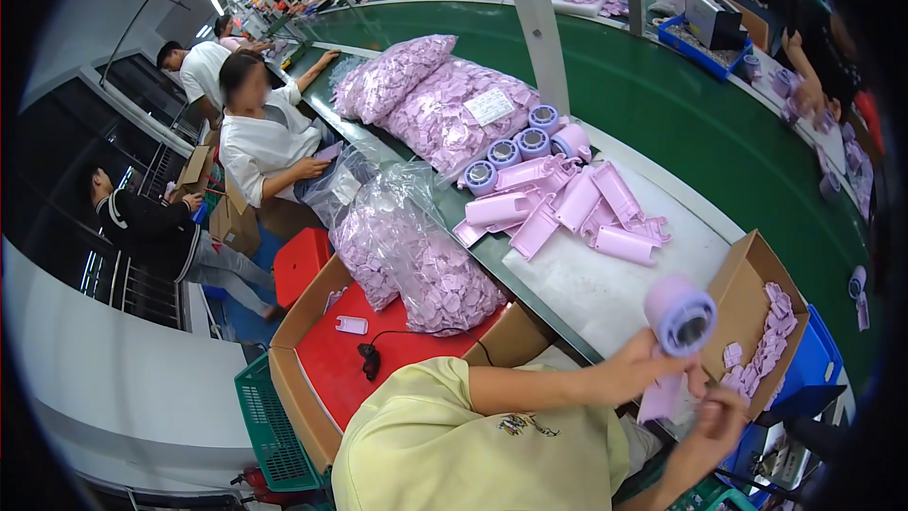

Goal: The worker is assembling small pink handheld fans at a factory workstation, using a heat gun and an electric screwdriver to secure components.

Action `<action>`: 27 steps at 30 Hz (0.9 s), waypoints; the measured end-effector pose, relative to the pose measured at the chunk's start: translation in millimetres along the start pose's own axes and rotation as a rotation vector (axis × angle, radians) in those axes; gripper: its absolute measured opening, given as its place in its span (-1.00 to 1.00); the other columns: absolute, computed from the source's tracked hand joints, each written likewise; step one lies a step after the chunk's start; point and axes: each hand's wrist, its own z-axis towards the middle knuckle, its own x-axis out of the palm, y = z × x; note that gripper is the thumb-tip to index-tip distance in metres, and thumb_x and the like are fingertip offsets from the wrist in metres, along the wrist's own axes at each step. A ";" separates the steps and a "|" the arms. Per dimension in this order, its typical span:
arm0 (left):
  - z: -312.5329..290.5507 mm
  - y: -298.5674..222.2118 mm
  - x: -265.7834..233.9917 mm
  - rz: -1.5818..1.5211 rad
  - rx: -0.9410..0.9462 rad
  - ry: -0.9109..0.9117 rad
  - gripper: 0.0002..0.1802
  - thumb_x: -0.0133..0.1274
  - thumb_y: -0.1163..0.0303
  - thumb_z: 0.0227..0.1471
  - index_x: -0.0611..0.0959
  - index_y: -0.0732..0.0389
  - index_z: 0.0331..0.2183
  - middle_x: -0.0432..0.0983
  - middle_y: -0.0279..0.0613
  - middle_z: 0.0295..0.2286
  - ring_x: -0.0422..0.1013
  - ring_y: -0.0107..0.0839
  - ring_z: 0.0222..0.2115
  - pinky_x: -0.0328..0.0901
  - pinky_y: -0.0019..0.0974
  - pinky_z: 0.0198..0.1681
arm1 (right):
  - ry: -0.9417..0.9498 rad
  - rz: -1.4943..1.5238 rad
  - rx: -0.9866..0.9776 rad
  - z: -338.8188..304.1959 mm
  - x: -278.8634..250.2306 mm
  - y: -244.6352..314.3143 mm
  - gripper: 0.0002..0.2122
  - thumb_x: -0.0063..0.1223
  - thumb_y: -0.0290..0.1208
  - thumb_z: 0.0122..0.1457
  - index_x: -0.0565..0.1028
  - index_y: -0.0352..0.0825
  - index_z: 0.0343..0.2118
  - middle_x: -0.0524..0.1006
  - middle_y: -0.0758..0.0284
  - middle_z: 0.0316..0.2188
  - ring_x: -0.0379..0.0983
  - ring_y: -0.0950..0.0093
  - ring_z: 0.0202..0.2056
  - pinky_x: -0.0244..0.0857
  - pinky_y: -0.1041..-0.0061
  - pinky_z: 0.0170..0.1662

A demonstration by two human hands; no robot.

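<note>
assembly of a lilac round head [679, 317] onto a pink handle shell [662, 399] is judged to be in hand, toward four o'clock of the view, beside the worktop [579, 289]. the shell is gripped by the left hand [629, 369] just under the head; the right hand [714, 431] is curled close by, and whether anything is pinched cannot be told. from the hands, loose shells [567, 203] are piled toward eleven o'clock, small pink pieces [761, 345] are held in a carton [733, 282] toward two. next, careful alignment is probably called for.
</note>
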 end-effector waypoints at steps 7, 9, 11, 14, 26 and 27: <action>10.9 -39.0 -31.8 -0.543 -0.307 -0.108 -0.87 -0.10 0.43 0.08 0.40 0.25 -0.47 0.22 -0.33 -0.72 0.11 -0.58 -0.78 0.06 -0.44 -0.63 | -1.350 -0.819 -0.476 50.4 -83.4 12.5 -0.64 0.16 -0.31 0.14 0.40 -0.51 -0.14 0.46 0.16 -0.32 0.41 0.27 -0.24 0.27 0.37 -0.02; 8.5 -42.7 -28.5 -0.538 -0.343 -0.091 -0.87 -0.11 0.43 0.07 0.40 0.25 -0.48 0.19 -0.34 -0.72 0.09 -0.59 -0.78 0.05 -0.44 -0.64 | -1.140 -0.901 -0.482 61.2 -109.6 3.7 -0.67 0.13 -0.31 0.16 0.42 -0.52 -0.18 0.46 0.18 -0.35 0.40 0.33 -0.31 0.29 0.40 -0.07; 6.5 -43.3 -22.2 -0.520 -0.405 -0.072 -0.88 -0.12 0.44 0.05 0.39 0.25 -0.49 0.14 -0.37 -0.72 0.06 -0.60 -0.77 0.01 -0.45 -0.64 | -0.927 -0.971 -0.485 63.0 -119.5 -1.5 -0.69 0.09 -0.31 0.18 0.44 -0.52 -0.22 0.46 0.20 -0.38 0.39 0.39 -0.37 0.31 0.44 -0.11; 3.0 -37.1 -16.6 -0.455 -0.442 -0.024 -0.88 -0.11 0.44 0.04 0.39 0.25 -0.50 0.16 -0.36 -0.72 0.08 -0.59 -0.76 0.02 -0.45 -0.64 | -0.869 -0.128 -0.323 62.6 -114.9 -11.7 -0.80 -0.03 -0.43 0.23 0.41 -0.49 -0.20 0.32 0.33 -0.51 0.22 0.57 -0.52 0.33 0.45 -0.15; 5.5 -27.8 -8.1 -0.335 -0.541 -0.073 -0.86 -0.10 0.40 -0.06 0.42 0.27 -0.41 0.16 -0.39 -0.73 0.04 -0.58 -0.78 -0.02 -0.43 -0.68 | -0.820 0.279 -0.228 -0.7 -85.6 17.4 -0.80 -0.06 -0.29 0.26 0.33 -0.28 -0.17 0.32 0.41 -0.67 0.31 0.56 -0.63 0.30 0.48 -0.45; 7.4 -23.0 -4.0 -0.327 -0.525 -0.005 -0.86 -0.12 0.39 -0.05 0.41 0.24 -0.40 0.15 -0.38 -0.73 0.02 -0.59 -0.79 -0.04 -0.43 -0.70 | -0.779 0.284 -0.268 -5.3 -89.0 19.9 -0.82 -0.07 -0.32 0.26 0.32 -0.27 -0.18 0.29 0.42 -0.68 0.28 0.57 -0.65 0.28 0.50 -0.48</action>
